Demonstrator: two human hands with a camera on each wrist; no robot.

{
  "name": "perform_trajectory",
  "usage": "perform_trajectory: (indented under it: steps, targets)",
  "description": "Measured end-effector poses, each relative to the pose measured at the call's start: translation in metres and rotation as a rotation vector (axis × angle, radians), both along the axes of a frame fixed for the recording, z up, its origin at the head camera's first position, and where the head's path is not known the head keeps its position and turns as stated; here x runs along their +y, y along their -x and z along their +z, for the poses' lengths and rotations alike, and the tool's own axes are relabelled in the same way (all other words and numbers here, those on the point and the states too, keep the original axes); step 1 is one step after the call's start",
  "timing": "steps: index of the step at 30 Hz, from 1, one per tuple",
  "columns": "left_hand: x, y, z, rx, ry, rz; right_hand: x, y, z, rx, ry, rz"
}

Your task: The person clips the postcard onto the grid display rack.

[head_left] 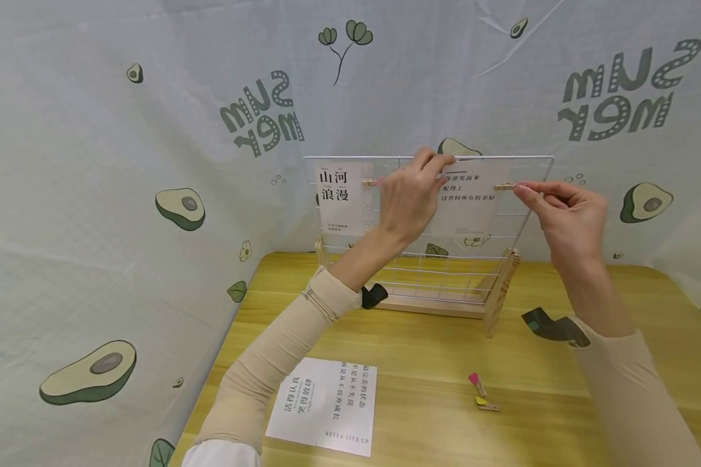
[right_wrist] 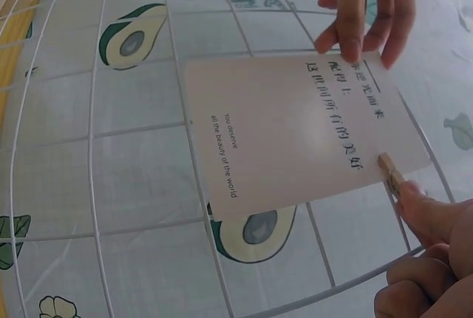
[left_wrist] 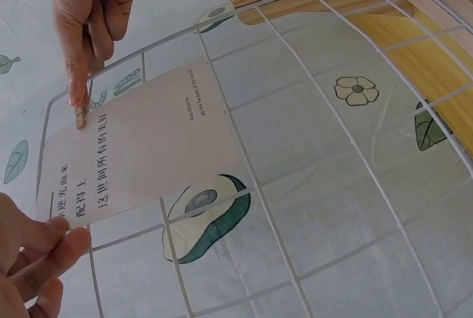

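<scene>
A white card (head_left: 473, 214) with black Chinese characters lies against the upper right of a white wire grid rack with a wooden stand (head_left: 432, 309). My left hand (head_left: 411, 198) pinches the card's left edge near the top; in the right wrist view its thumb and fingers (right_wrist: 353, 50) meet at that edge. At the opposite edge, my right hand (head_left: 575, 217) pinches a small wooden clothespin (head_left: 504, 187), whose tip overlaps the card. Farther left on the grid hangs another printed card (head_left: 341, 201), with a clothespin (head_left: 368, 183) at its right edge.
Printed white paper (head_left: 321, 415) lies on the wooden table (head_left: 426, 370) at the front left. Two loose clothespins, one with a pink heart (head_left: 474, 379) and one with a yellow top (head_left: 487, 405), lie front right. Avocado-print cloth (head_left: 122, 272) hangs behind and beside the table.
</scene>
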State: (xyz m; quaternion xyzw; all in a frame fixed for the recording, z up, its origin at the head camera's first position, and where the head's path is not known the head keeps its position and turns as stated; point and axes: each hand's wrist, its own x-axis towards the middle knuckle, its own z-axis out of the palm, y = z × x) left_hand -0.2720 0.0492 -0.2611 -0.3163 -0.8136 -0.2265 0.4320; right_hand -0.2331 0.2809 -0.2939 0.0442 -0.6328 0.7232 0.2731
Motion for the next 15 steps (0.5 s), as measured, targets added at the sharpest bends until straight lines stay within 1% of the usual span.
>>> perform_trajectory:
  steps: [5,10,15]
  targets:
    - [0.0027,-0.0005,-0.0015,0.041,0.006,0.055,0.0005,0.0001,-0.0008,0.004,0.003,0.001]
    - [0.0055,-0.001,-0.0031,0.068,-0.01,0.081,-0.001,0.0004,-0.0039,0.039,0.014,-0.012]
    - [0.0072,-0.0009,-0.005,0.097,-0.017,0.109,-0.0029,0.0015,-0.0047,0.069,0.004,-0.042]
